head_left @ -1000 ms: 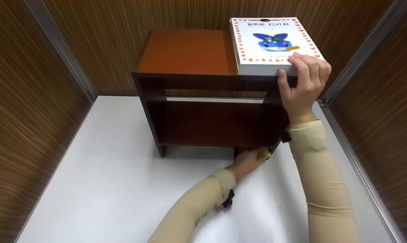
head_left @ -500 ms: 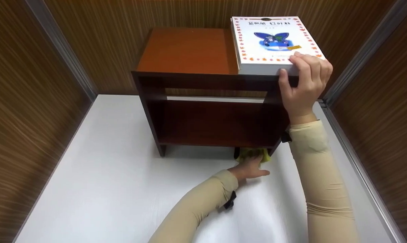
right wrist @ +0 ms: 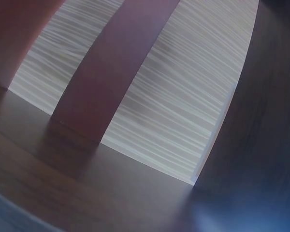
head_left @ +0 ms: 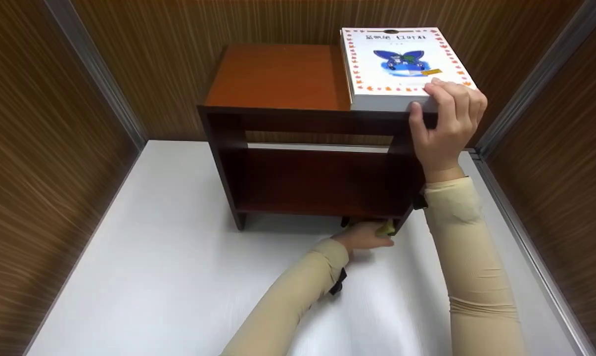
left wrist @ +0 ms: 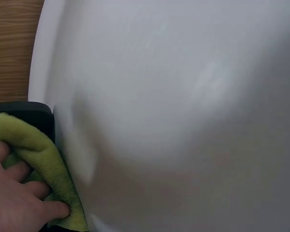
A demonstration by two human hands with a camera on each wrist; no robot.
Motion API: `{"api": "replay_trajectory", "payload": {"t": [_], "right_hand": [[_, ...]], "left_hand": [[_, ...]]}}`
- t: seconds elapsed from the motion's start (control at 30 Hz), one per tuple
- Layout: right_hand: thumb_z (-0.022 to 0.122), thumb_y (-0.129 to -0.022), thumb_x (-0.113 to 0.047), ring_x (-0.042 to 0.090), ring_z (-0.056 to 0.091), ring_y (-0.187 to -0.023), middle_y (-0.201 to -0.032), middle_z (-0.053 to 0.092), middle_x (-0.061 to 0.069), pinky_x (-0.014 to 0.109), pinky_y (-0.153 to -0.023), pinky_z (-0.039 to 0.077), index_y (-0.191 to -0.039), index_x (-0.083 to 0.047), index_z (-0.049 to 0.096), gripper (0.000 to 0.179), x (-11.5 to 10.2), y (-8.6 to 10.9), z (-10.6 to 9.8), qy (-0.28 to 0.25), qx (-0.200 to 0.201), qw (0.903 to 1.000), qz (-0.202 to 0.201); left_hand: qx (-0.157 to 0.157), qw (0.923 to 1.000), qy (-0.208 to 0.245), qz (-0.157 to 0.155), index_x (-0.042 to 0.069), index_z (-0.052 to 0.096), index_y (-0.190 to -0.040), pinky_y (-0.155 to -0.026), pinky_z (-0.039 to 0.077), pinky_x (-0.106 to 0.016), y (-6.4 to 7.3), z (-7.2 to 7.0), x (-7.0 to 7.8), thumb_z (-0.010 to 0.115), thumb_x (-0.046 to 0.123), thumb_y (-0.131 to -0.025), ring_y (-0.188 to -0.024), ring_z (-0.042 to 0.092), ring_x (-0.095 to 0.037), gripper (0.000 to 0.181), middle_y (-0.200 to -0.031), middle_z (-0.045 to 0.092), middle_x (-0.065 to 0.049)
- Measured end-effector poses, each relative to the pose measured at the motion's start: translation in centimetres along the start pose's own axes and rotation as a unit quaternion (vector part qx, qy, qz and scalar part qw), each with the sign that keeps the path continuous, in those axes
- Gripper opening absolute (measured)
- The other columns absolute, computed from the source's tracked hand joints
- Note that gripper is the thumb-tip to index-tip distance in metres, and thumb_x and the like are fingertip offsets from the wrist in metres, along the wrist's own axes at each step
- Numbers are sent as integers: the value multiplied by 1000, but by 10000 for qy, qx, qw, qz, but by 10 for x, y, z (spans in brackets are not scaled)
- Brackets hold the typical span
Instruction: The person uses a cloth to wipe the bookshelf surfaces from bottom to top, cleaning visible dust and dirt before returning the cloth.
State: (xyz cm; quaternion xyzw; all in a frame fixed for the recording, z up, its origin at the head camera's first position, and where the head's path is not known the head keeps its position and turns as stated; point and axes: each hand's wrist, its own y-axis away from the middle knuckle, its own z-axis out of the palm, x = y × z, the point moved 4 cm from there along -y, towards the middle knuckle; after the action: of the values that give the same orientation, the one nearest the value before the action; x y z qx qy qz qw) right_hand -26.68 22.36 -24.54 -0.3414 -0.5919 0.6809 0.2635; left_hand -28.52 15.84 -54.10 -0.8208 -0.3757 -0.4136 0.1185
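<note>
In the head view, my left hand (head_left: 364,236) reaches under the right end of a dark reddish-brown shelf unit (head_left: 310,185). It presses a yellow-green cloth (head_left: 386,228), with the thumb held apart. The left wrist view shows spread fingers on the fuzzy cloth (left wrist: 46,164), beside a dark rounded edge (left wrist: 24,107). Up top, my right hand (head_left: 448,121) rests at the unit's front right corner, fingers on a white book (head_left: 401,59) with a blue butterfly on its cover. The thumb lies against the front edge. Most of the cloth is hidden beneath the shelf.
A white surface (head_left: 179,277) lies under the unit, with wood-grain walls (head_left: 105,29) at the back and sides. The right wrist view shows a brown crossbar (right wrist: 116,72) of the unit, close and blurred. The book stands on the right half of the unit's top.
My left hand shifts under the shelf, spreading on the cloth half a second ago and then pushing further in, so less cloth shows. My right hand stays on the book and corner.
</note>
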Motion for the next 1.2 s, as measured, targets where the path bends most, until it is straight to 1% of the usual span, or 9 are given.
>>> {"api": "replay_trajectory", "payload": {"t": [0.07,0.17,0.27,0.47,0.63,0.8,0.93,1.1,1.2], "right_hand": [[62,-80,-34,30,53,-96,-97,66,8,43,-95,30,-89,-2,68,34,2,1,0,16,14,10000,4],[62,-80,-35,30,53,-96,-97,66,7,43,-95,30,-89,-3,68,34,4,2,1,13,32,10000,13],[62,-80,-35,29,53,-96,-97,66,7,43,-96,30,-89,-3,68,34,4,1,1,7,28,10000,8],[62,-80,-33,29,52,-96,-97,66,8,42,-96,30,-90,-3,68,33,2,-3,-3,0,2,10000,15],[62,-80,-33,28,52,-97,-98,66,8,42,-96,29,-90,-3,68,33,4,-1,-2,27,-68,10000,10],[63,-79,-31,28,53,-97,-98,66,8,42,-96,30,-90,-3,69,31,4,0,-3,17,-108,9999,-46],[63,-79,-32,28,53,-97,-98,66,8,42,-95,30,-90,-3,69,31,4,-1,-2,-13,-53,10000,-66],[63,-79,-31,29,52,-96,-98,66,8,43,-95,31,-90,-3,69,31,6,1,-1,17,-77,9999,-80],[63,-78,-32,29,52,-96,-98,66,8,43,-95,31,-90,-3,69,31,9,2,-1,38,-67,9999,-82]], "left_hand": [[-54,9987,-311,390,18,46,-138,-94,35,-17,3,3,1,62,41,-87,-117,47,-5,58,-131,52,5],[-125,9947,-748,689,12,50,-132,-91,36,-14,8,7,0,62,39,-88,-112,50,-4,53,-125,56,2],[-129,9940,-849,679,9,48,-135,-91,35,-14,8,11,-1,61,41,-88,-113,49,-4,58,-127,54,1],[-69,9952,-853,472,7,37,-142,-98,31,-16,4,19,2,60,45,-87,-125,40,-7,70,-138,45,-1],[79,9955,-892,304,10,32,-145,-100,30,-17,1,19,0,60,45,-87,-128,36,-8,73,-142,41,-2],[208,9981,-588,11,16,42,-140,-99,32,-18,-5,15,1,61,43,-87,-125,40,-7,62,-138,46,2],[92,9992,-52,-395,18,38,-144,-100,32,-21,-8,8,-1,58,49,-87,-128,38,-10,67,-141,42,3],[88,9907,943,-976,21,37,-144,-100,32,-24,-3,1,-5,59,53,-85,-127,40,-11,71,-140,44,5],[78,9887,1107,-1008,24,37,-144,-101,33,-25,0,-1,-5,59,53,-85,-126,41,-11,69,-138,46,6]]}}
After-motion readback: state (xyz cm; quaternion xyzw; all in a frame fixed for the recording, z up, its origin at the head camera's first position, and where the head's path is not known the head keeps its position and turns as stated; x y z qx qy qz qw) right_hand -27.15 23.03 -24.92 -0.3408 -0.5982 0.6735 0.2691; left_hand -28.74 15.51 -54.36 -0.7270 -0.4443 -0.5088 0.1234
